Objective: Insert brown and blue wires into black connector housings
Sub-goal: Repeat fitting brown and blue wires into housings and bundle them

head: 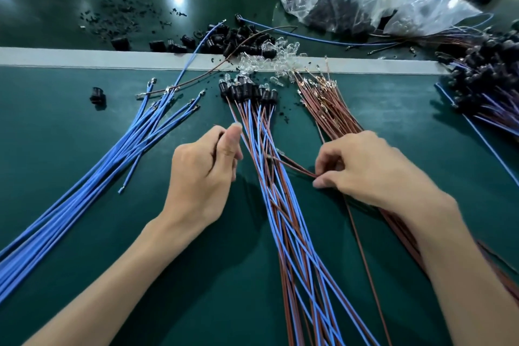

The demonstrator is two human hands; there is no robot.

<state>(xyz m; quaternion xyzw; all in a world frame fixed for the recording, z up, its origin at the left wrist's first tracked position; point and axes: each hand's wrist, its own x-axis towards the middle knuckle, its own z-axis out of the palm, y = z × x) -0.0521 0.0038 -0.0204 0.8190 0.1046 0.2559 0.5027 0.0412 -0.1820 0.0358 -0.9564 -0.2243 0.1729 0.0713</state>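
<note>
In right hand (pixel 365 166), brown wire (pixel 292 165) points left.

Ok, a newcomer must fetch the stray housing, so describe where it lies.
Find the pale strip across the green table. On its near side, left of the loose blue wires' tips, sits one black housing. It lies alone and unwired, unlike the wired row nearby.

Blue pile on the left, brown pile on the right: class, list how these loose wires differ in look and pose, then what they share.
The blue pile has thicker-looking wires than the brown pile. The blue pile leans up-right, the brown pile up-left. No hand touches the blue pile; the right hand lies over the brown pile, pinching a brown wire. Both have bare metal tips, no housings.
</note>
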